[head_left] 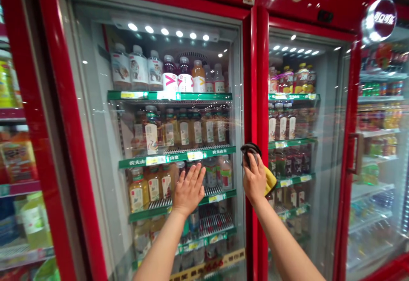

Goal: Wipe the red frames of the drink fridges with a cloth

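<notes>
My left hand (189,188) is spread with its fingers stretched out, at the glass door (220,29) of a red drinks fridge; whether the palm touches the glass I cannot tell. My right hand (254,178) grips a cleaning cloth (271,182), dark grey on one side and yellow on the other. It presses the cloth against the red door frame (254,102) between the two glass doors. A dark fold of cloth sticks up above the fingers, and a yellow corner hangs out to the right.
Behind the glass, bottled drinks (151,131) stand on shelves with green price strips (204,96). The right-hand door has a vertical handle (353,154). Another lit fridge (380,134) is at far right, and shelves with bottles (35,219) are at far left.
</notes>
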Tool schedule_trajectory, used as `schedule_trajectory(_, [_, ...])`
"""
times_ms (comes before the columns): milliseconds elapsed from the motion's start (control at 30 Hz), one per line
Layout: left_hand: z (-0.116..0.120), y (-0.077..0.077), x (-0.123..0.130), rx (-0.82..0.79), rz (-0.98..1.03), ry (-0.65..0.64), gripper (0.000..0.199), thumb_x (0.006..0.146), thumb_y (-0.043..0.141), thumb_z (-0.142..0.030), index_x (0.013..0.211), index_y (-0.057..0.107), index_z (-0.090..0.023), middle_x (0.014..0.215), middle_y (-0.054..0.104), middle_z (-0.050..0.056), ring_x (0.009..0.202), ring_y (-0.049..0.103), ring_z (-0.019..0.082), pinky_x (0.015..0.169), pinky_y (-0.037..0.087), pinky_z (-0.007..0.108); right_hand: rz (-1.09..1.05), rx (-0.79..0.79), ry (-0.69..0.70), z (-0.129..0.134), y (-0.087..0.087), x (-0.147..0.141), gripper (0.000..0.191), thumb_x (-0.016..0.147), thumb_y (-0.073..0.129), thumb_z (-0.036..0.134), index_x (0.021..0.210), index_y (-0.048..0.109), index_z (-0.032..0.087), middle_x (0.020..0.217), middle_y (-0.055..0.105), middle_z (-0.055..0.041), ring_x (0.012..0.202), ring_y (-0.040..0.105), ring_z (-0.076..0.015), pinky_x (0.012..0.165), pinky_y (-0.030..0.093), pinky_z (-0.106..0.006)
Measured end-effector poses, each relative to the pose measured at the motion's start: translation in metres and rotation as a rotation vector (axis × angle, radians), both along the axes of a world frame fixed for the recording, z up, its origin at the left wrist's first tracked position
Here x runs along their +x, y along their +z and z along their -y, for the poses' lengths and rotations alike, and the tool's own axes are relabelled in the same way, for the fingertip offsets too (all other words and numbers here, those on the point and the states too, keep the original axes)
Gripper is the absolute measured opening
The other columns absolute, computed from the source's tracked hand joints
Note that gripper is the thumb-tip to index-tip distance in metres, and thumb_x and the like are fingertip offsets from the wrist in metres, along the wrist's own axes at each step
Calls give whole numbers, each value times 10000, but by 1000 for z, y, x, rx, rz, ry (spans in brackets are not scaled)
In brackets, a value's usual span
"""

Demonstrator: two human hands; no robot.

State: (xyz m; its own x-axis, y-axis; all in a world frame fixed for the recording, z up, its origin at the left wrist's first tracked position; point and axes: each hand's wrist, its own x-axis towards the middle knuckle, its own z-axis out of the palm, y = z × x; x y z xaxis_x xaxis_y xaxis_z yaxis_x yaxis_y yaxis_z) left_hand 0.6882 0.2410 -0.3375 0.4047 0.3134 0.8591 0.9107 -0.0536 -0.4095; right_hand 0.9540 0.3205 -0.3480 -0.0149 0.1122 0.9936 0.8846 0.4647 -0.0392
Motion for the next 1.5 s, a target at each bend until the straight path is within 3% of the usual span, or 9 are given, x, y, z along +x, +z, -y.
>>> schedule_trajectory(133, [1, 0, 0, 2, 2, 12, 850, 913, 568, -305, 1615, 94, -233, 1631, 279, 35, 1563, 115, 186, 1295, -54, 414, 40, -36, 2, 11, -56, -1, 549, 948, 422, 87, 1455, 534, 264, 1550, 485, -62, 1549, 187, -299, 1189, 342, -591])
schedule_trajectory(200, [1, 0, 0, 23, -3, 8, 842, 914, 561, -307, 1616, 105, -221, 1627, 292, 36, 1565, 94, 179, 1297, -47, 417, 43, -40, 30, 11, -43, 1, 550, 946, 416, 79, 1446, 545, 268, 1537, 502, -62, 1548, 192, -301, 1194, 329, -605])
schedule_trajectory(367, [1, 1, 0, 64, -25, 9, 826, 915, 555, -330, 1615, 140, -190, 1615, 328, 46, 1569, 34, 165, 1300, -29, 424, -54, 126, 165, 10, 49, 4, 535, 948, 422, 64, 1409, 590, 276, 1449, 594, -62, 1453, 401, -247, 1146, 443, -461])
schedule_trajectory(433, [1, 0, 1, 60, -26, 19, 831, 914, 562, -340, 1615, 142, -190, 1611, 338, 45, 1570, 27, 162, 1300, -32, 424, -85, 180, 181, 13, 63, -2, 564, 937, 442, 60, 1436, 563, 292, 1473, 574, -61, 1418, 451, -239, 1138, 454, -448])
schedule_trajectory(700, [0, -2, 0, 35, -24, 49, 836, 908, 563, -328, 1615, 134, -203, 1622, 308, 41, 1568, 71, 180, 1298, -43, 426, -43, -21, 146, 12, -10, -50, 825, 888, 422, 17, 1631, 132, 228, 1690, 122, -166, 1560, 102, -354, 1095, 447, -614])
schedule_trajectory(933, [0, 2, -1, 44, -24, 15, 811, 933, 529, -333, 1620, 118, -201, 1630, 282, 49, 1564, 44, 168, 1300, -29, 425, -198, -8, 160, -2, 55, -58, 764, 944, 423, 105, 1634, 122, 230, 1690, 161, -158, 1547, 172, -358, 1128, 404, -593])
schedule_trajectory(1200, [1, 2, 0, 46, -31, 30, 830, 922, 547, -347, 1619, 123, -196, 1631, 279, 50, 1566, 39, 175, 1299, -35, 427, -78, -26, 156, 9, -9, -53, 801, 932, 410, 89, 1636, 78, 277, 1677, 224, -143, 1545, 209, -333, 1109, 419, -554])
schedule_trajectory(1400, [2, 1, -2, 79, -44, 46, 817, 923, 540, -363, 1616, 149, -182, 1623, 307, 53, 1571, 26, 168, 1300, -18, 437, -139, 39, 166, -4, 63, -61, 796, 922, 423, 103, 1637, 97, 231, 1671, 236, -157, 1544, 202, -345, 1119, 403, -557])
schedule_trajectory(1500, [2, 1, -2, 104, -59, 56, 810, 921, 539, -371, 1614, 167, -177, 1629, 302, 47, 1574, 35, 178, 1301, -7, 440, -34, 63, 194, 0, 61, -60, 777, 940, 411, 100, 1637, 95, 237, 1655, 292, -138, 1543, 215, -322, 1141, 388, -547])
